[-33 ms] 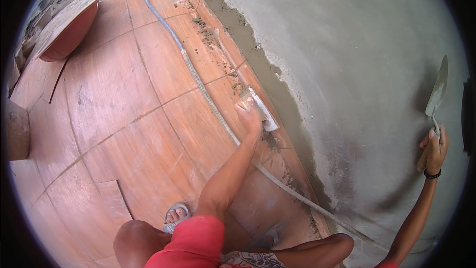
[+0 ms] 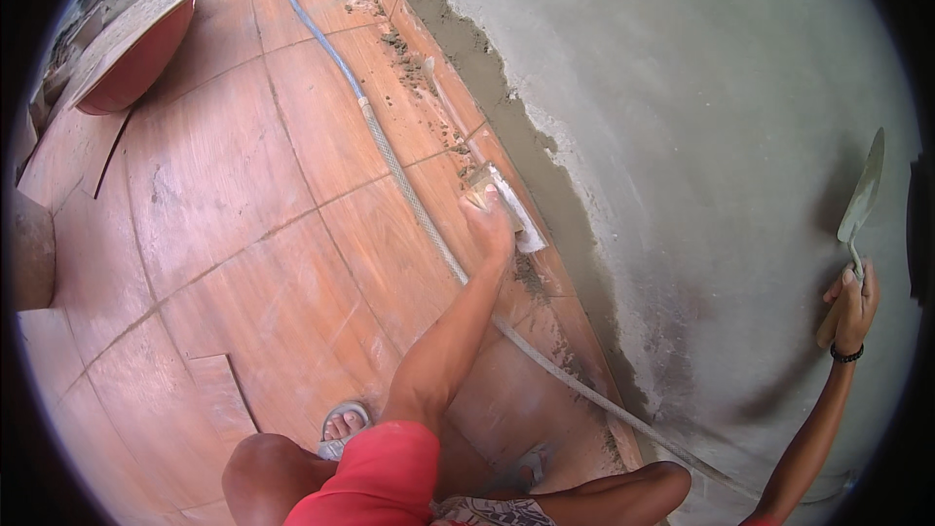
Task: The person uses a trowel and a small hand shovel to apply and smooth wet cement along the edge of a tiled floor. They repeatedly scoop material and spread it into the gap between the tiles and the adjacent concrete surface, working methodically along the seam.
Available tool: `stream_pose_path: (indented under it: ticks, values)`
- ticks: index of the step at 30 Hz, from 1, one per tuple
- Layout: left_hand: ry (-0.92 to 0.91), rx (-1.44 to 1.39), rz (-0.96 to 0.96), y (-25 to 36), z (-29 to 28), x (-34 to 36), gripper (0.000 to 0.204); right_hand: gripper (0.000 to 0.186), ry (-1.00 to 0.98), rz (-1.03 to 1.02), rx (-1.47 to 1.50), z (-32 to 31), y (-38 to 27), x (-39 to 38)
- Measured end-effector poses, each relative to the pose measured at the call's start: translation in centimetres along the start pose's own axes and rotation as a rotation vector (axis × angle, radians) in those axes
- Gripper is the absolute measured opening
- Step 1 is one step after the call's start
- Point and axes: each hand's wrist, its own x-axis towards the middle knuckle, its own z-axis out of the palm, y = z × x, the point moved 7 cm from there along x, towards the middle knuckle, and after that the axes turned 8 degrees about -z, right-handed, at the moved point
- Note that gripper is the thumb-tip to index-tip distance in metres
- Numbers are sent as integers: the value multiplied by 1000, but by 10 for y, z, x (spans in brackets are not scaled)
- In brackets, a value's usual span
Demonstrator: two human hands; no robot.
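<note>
My left hand is closed on a small float with a tan grip and a whitish, cement-smeared edge. It rests against the tile skirting strip at the wall's foot; my fingers hide part of it. Out to the right, my right hand grips a pointed trowel by its wooden handle, blade upward, in front of the grey plastered wall. A band of darker wet mortar runs along the top of the skirting.
Brown wood-look floor tiles spread leftward. A hose crosses them, passing beneath my left forearm. Mortar crumbs lie by the skirting. A reddish basin, a bucket-like container and a loose tile piece are at left.
My right hand and the trowel have dropped slightly. My left hand and its float stay in nearly the same place.
</note>
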Motion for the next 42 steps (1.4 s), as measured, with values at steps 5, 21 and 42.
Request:
stream_pose_path:
  ticks: [5,21,42]
  values:
    - [-3,11,-3,37,42,36,46,21,-10,-18,-32,-17,-3,0]
    - [-99,200,62,42,76,82,44,32,10,27,-176,-17,-19,-1]
    - [-265,274,-1,42,77,27,44,31,29,28,-251,-26,-13,-4]
